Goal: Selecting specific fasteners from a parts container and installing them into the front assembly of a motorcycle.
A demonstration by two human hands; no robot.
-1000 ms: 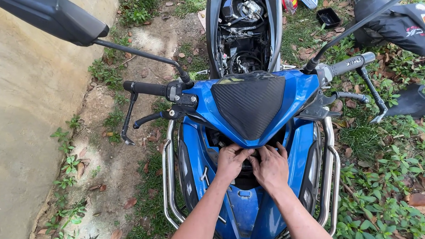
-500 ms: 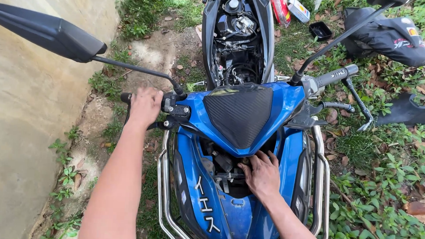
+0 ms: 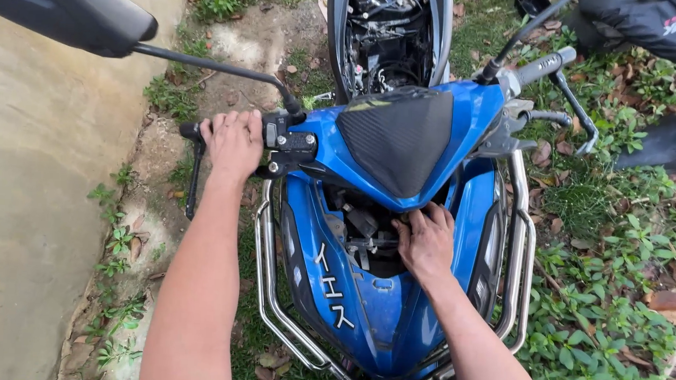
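I see a bright blue scooter fairing (image 3: 371,305) with white characters down its left panel. Above it sits a black, carbon-weave patterned cover (image 3: 401,136). Chrome guard bars (image 3: 269,286) flank the fairing. Left of it, a black mirror (image 3: 65,7) over tan concrete (image 3: 26,199); right, green plants with brown leaves (image 3: 614,301).

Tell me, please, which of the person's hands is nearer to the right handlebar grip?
Right. The right hand reaches into the open blue front panel, below the right handlebar grip; the left hand grasps the opposite grip, farther away.
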